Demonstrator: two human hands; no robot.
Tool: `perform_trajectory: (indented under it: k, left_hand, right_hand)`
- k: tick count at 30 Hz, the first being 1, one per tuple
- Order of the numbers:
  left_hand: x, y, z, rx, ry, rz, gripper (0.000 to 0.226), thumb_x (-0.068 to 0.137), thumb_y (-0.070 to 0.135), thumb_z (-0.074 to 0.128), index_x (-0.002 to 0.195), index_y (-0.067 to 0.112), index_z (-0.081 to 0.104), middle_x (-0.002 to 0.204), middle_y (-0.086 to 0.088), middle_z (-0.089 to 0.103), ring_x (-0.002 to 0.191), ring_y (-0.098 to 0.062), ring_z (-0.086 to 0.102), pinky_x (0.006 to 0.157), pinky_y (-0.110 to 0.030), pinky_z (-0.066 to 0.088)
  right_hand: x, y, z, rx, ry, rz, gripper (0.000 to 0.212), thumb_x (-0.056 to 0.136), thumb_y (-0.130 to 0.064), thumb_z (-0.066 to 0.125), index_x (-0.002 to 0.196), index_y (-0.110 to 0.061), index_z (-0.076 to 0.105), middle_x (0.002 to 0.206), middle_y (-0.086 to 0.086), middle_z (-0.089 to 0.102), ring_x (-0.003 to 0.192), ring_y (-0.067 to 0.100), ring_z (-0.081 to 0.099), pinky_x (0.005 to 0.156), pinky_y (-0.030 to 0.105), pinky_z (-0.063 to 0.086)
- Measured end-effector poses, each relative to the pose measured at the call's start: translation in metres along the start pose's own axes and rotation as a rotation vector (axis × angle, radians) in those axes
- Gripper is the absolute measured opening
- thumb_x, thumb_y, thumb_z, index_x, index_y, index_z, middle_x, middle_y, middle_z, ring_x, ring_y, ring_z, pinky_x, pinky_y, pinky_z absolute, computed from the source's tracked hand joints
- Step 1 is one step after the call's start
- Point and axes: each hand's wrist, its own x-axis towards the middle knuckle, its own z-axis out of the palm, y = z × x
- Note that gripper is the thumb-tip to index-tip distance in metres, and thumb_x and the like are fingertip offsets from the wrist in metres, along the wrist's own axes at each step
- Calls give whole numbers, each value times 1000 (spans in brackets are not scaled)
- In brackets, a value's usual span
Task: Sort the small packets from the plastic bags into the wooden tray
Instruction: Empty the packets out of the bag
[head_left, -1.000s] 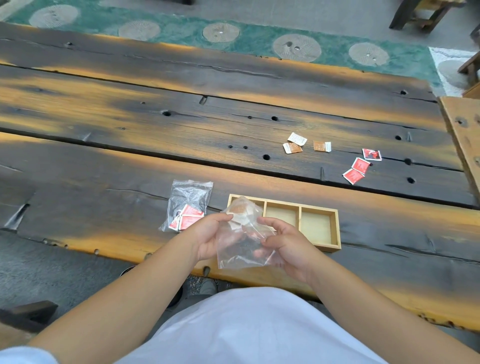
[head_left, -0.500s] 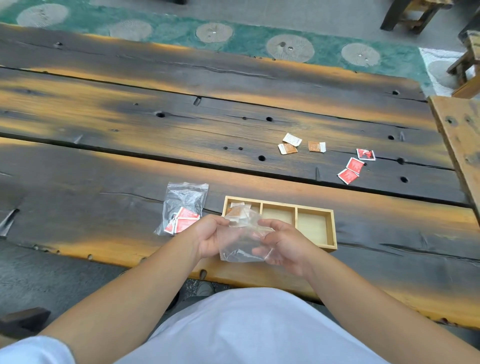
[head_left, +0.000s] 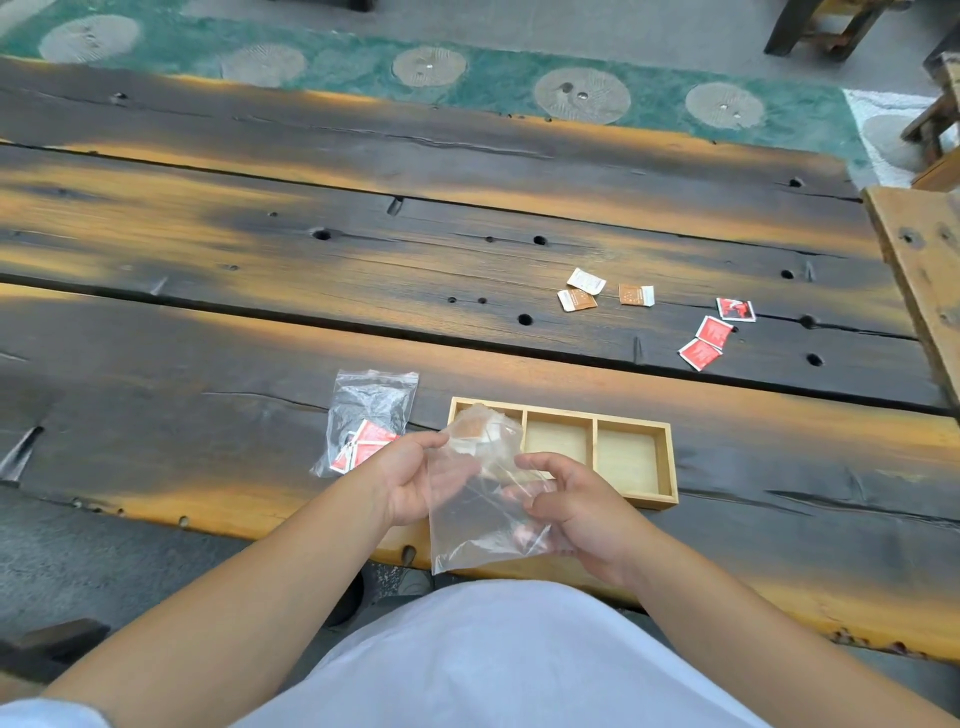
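Both hands hold a clear plastic bag (head_left: 483, 525) over the table's near edge, in front of the wooden tray (head_left: 670, 462). My left hand (head_left: 415, 478) grips the bag's left side and my right hand (head_left: 566, 499) pinches its right side. Brown and white packets (head_left: 475, 431) sit bunched in the bag's far end, above the tray's left compartment. The middle and right compartments hold nothing. A second clear bag (head_left: 371, 415) with red packets lies flat to the left of the tray.
Three brown and white packets (head_left: 582, 293) lie loose on the far plank, and three red packets (head_left: 714, 332) lie to their right. A lighter wooden board (head_left: 924, 270) juts in at the right edge. The dark plank table (head_left: 208, 322) has holes and cracks.
The bag has swung so that its empty end hangs lower toward me. My right hand has shifted its pinch on the plastic. The camera has tilted slightly.
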Motion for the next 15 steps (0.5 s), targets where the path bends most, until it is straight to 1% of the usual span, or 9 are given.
perform_trajectory:
  k: [2,5,6,8,10,11,12,13,15]
  left_hand:
    - [1,2,5,34,22,27,37,98,17,50,127,-6,53,92,-24,73,71,-27,75,56,-31,61]
    - [0,2,12,95,22,55,31,98,16,48,124,2,58,85,-16,75,73,-24,75,56,-30,60]
    - [-1,2,13,113,11,64,28,98,16,48,122,4,59,88,-15,75,76,-23,75,56,-30,60]
    - [-4,2,17,155,8,80,23,99,18,48,115,5,59,100,-15,74,83,-24,74,57,-29,59]
    - [-6,2,19,187,15,99,20,99,21,48,110,8,58,108,-14,73,90,-24,73,58,-29,59]
    - [-7,2,20,194,17,110,19,99,21,49,110,9,58,108,-12,73,90,-24,72,57,-29,59]
    - [-7,3,21,197,17,120,19,99,22,49,110,10,58,108,-11,73,89,-24,72,56,-28,58]
    - [-8,4,22,202,18,132,21,99,24,50,112,10,59,108,-10,73,88,-24,72,57,-30,59]
    - [-9,7,24,217,14,161,28,98,26,51,119,10,60,110,-10,73,88,-24,72,67,-37,60]
  right_hand:
    - [0,0,0,-2,17,-15,48,81,-3,60,125,-23,56,115,15,68,85,29,65,75,46,51]
    - [1,2,-3,-1,47,-21,50,85,4,54,128,-22,55,118,15,68,85,27,61,72,41,44]
    - [0,2,-5,-13,59,-23,50,86,6,52,128,-22,55,117,11,69,83,25,59,68,38,43]
    - [-2,1,-9,-45,77,-31,50,89,8,49,128,-23,55,115,4,69,74,17,60,59,30,40]
    - [-4,1,-14,-74,75,-41,50,90,10,47,126,-24,55,112,1,68,62,2,63,52,25,37]
    - [-5,0,-15,-89,67,-46,50,90,10,47,126,-24,55,106,-1,67,58,-4,62,49,23,37]
    - [-6,0,-16,-108,65,-53,50,90,11,47,125,-24,56,99,-4,65,56,-5,61,47,22,37]
    - [-7,0,-17,-129,65,-65,50,90,11,48,123,-26,56,93,-6,64,56,-2,60,46,22,39]
    - [-7,2,-17,-174,65,-95,52,89,12,50,116,-32,57,91,-5,70,61,10,60,49,24,44]
